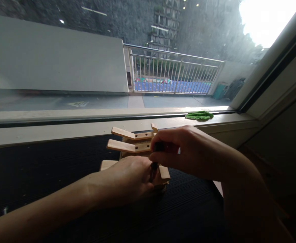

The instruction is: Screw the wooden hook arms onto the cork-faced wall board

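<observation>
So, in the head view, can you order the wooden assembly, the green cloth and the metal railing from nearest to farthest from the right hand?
1. The wooden assembly: just left of the right hand, under its dark tool.
2. The green cloth: on the window sill, behind the hand.
3. The metal railing: outdoors, far behind.

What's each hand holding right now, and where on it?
The right hand grips a dark tool by its handle, shaft pointing down. The left hand holds the wooden assembly at its near end.
</observation>
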{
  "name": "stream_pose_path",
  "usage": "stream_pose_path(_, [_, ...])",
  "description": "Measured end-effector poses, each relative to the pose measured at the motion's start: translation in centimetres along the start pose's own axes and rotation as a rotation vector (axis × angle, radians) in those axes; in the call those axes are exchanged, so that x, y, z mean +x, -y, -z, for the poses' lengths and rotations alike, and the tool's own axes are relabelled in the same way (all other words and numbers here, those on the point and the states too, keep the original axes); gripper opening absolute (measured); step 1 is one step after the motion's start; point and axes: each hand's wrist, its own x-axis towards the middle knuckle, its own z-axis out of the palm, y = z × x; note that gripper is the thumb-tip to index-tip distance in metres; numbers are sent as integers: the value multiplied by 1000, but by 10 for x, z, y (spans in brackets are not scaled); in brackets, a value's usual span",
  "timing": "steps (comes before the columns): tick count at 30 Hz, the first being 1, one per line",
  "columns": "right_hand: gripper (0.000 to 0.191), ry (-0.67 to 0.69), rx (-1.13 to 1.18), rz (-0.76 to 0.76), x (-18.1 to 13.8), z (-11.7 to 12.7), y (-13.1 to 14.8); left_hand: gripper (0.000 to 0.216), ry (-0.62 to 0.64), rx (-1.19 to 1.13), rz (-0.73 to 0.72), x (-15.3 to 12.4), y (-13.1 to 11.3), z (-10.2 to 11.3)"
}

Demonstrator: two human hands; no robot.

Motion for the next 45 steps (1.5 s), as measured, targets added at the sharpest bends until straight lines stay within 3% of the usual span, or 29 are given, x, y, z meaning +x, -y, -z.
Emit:
stream_pose_path(8, [28, 30, 56, 27, -2, -1, -1, 21, -40, -24, -63, -1, -2, 1])
stream_pose_path(16, [10, 40, 14, 2, -3, 1, -4, 26, -1, -23, -60, 1, 4, 0])
stream_pose_path(27, [23, 2, 55, 17, -5, -1, 0, 21, -32, -29, -82, 1, 3, 0])
stream_pose_path(34, [12, -29, 11, 19, -6, 0, -3, 24, -17, -31, -55, 3, 7, -2])
stream_pose_path(39, [22, -53, -61, -43, -4, 1, -2, 26, 15, -61, -51, 3, 9, -3])
stream_pose_path(45, [23, -39, -7, 10, -5, 0, -3, 21, -3, -60, -66, 2, 4, -1])
